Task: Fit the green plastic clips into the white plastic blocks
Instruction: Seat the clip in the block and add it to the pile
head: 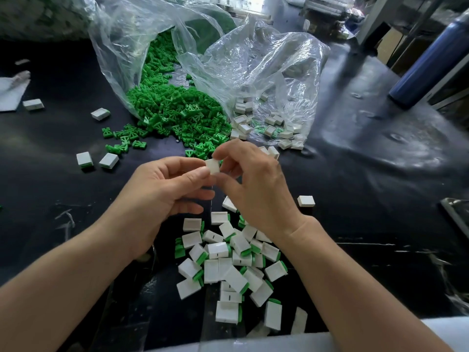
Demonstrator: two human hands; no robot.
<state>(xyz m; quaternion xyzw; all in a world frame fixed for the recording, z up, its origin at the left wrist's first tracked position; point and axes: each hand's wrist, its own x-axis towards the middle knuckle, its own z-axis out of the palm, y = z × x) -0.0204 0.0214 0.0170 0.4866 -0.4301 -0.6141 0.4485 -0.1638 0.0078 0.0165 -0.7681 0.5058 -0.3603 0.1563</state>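
Landmark: heap of green clips (177, 110), spilling from its clear bag (119, 47) onto the black tabletop (355, 194). Just nearer the person than the heap's front edge, one white block (212, 166) is held off the tabletop between both hands. Left hand (162, 191): thumb and forefinger pinched on the block's left side, other fingers loosely curled beneath. Right hand (256, 189): fingertips closed on the block's top and right edge. Cannot tell whether a clip is already seated in this block; the fingers cover much of it. Right of the heap, touching its edge: a second clear bag (274, 67) with unfilled white blocks (269, 123) lying in its mouth, a modest number by the look of it. Well nearer the person than the heap, below the hands: the finished pile (228, 262), several dozen blocks, most showing a green edge, so judged fitted. Left of the heap: four stray blocks (85, 160), apart from one another, at least one with green at its lower edge. Far right of the heap: a dark blue bottle (431, 59). Judgement on progress: well under way, not near the end. The output pile is sizeable, yet clips remain in great surplus and the blocks in the bag are not yet done. The block supply looks like the limiting item.
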